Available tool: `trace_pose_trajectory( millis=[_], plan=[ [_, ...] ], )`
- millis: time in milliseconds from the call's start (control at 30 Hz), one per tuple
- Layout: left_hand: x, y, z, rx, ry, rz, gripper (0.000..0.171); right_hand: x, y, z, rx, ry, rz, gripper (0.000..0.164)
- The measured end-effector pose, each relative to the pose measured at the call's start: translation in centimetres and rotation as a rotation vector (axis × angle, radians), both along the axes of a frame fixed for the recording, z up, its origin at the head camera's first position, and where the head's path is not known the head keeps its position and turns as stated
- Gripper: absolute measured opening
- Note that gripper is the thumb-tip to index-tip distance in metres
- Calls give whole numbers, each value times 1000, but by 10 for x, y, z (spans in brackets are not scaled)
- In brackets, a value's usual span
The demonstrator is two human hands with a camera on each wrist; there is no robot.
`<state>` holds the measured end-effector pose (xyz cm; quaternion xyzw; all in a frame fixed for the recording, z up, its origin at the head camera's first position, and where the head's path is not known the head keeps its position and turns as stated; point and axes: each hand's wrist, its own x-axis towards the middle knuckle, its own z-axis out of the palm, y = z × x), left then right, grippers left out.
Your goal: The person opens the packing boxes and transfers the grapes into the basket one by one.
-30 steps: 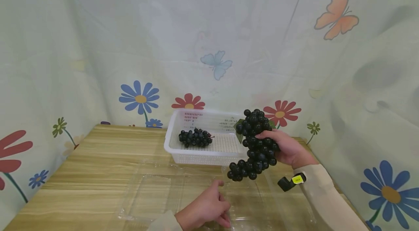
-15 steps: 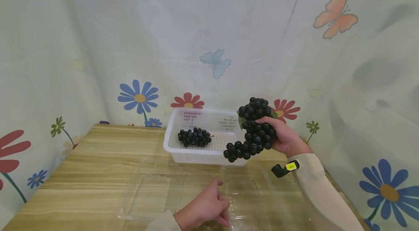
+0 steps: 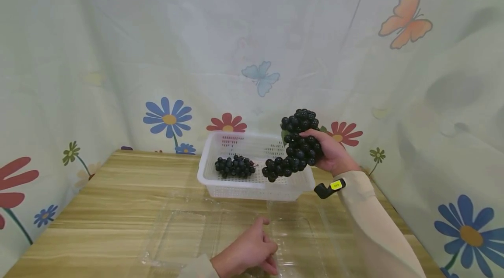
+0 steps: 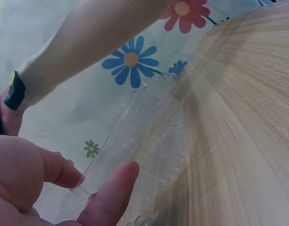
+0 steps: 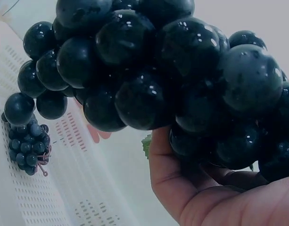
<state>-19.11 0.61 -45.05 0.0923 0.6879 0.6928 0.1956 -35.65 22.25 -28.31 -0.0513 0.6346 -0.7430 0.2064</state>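
My right hand (image 3: 332, 153) grips a large bunch of dark grapes (image 5: 139, 99), with its thumb and fingers curled round the middle. The bunch hangs over the right part of a white perforated basket (image 3: 244, 191), and a green leaf shows behind it. A smaller bunch of dark grapes (image 3: 235, 167) with a reddish stem lies in the basket on the left. My left hand (image 3: 250, 247) is low in front, its thumb and finger at the edge of a clear plastic clamshell box (image 4: 146, 117), one on either side. This box (image 3: 299, 234) lies opened out on the table.
Another clear plastic section (image 3: 185, 230) lies left of the left hand on the wooden table (image 3: 90, 208). The basket stands near the table's back edge, before a curtain (image 3: 197, 50) printed with flowers and butterflies.
My right hand has carried the large grape bunch up, back and a little left, from in front of the basket to over its right side. The left hand stays in place.
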Motion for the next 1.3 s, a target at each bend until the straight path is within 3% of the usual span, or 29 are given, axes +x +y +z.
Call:
trace_pose_trajectory(
  millis=[333,900,1300],
  plan=[
    [0,3,-2,0,-17,0,74,-14,-14,-8,24,-49,-69,58],
    [-3,3,-2,-24,15,1,70,-44,-35,-34,74,-59,-71,43],
    [-2,2,-2,5,-11,-4,72,-69,-41,-55,135,-103,-103,39]
  ],
)
